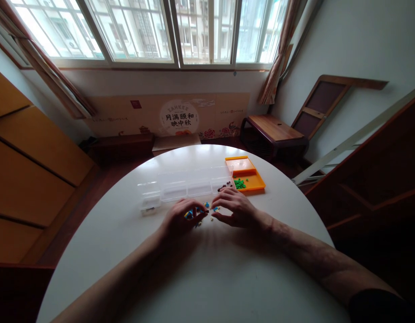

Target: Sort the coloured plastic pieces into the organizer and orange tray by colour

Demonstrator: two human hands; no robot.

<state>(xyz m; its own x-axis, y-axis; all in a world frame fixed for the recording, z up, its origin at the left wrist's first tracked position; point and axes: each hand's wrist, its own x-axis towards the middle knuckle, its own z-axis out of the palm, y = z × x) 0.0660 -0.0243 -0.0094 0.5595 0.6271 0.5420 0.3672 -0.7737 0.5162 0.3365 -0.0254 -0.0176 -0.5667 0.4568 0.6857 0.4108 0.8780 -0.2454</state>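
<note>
My left hand (180, 217) pinches a tiny dark piece (207, 211) between thumb and index fingertip, just above the white table. Close to its right, my right hand (239, 208) has thumb and index finger apart, with nothing visible between them. Small blue and yellow pieces (216, 209) lie scattered under and between the hands, some partly hidden by the left fingers. Behind the hands is a clear plastic compartment box (174, 193). Small dark pieces (225, 185) sit in its right end, partly covered by my right hand.
An orange tray (261, 183) with a divider stands at the back right, holding small green pieces (239, 184). The round white table (207, 278) has its curved far edge just beyond the box. A low wooden-topped stool (274, 128) stands past the table on the right.
</note>
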